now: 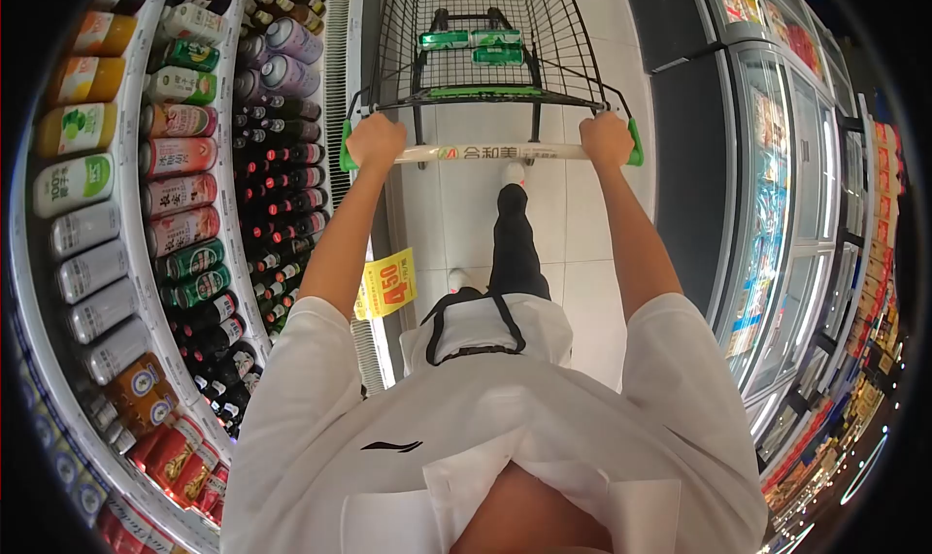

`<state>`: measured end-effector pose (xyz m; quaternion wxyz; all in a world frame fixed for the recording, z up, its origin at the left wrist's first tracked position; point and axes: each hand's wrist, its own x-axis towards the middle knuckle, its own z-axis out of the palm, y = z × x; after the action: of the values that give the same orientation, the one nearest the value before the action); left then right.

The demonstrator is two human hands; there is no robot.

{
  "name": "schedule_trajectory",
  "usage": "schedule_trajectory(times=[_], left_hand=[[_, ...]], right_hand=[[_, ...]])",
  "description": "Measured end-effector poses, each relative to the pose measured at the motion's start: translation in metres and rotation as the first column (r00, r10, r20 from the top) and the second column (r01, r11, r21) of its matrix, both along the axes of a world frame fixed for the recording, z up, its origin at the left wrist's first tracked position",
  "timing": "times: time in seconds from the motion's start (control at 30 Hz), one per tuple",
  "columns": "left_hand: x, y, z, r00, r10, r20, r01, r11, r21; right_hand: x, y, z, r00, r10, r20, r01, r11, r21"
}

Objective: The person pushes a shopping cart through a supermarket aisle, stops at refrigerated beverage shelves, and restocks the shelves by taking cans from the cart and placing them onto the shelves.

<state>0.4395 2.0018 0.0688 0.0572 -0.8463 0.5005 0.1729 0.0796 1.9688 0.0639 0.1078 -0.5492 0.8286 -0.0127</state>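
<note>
Cart [476, 95] of black wire mesh

Cans [178, 157] and bottles [296, 178] line the left — a yellow price tag [388, 282] nearby; glass-fronted cabinets [767, 190] right.

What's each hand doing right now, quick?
Left hand: closed, holding the cart handle near its left end.
Right hand: closed, holding it near the right end.

Open floor [575, 219] between legs [515, 248] and freezers [694, 156], drink shelves [226, 156] walling the left, price tag [388, 284] jutting out, cart [466, 95] blocking ahead
</note>
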Motion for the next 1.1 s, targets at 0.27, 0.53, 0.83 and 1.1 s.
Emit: schedule_trajectory(times=[0.27, 0.53, 0.83, 1.1], left_hand=[[-0.002, -0.133, -0.008, 0.992, 0.111, 0.068, -0.103, 0.989, -0.106], [0.006, -0.255, -0.004, 0.990, 0.108, 0.093, -0.104, 0.994, -0.045], [0.043, -0.399, -0.005, 0.988, 0.076, 0.136, -0.070, 0.997, -0.044], [0.102, -0.521, -0.012, 0.995, 0.003, 0.098, 0.002, 0.998, -0.056]], right_hand=[[0.001, -0.141, 0.000, 0.999, 0.045, -0.017, -0.046, 0.998, -0.031], [0.009, -0.262, -0.003, 0.994, 0.094, -0.046, -0.098, 0.991, -0.091], [0.042, -0.383, -0.010, 0.997, 0.078, -0.015, -0.080, 0.985, -0.151], [0.100, -0.467, -0.003, 1.000, -0.020, 0.003, 0.021, 0.998, -0.051]])
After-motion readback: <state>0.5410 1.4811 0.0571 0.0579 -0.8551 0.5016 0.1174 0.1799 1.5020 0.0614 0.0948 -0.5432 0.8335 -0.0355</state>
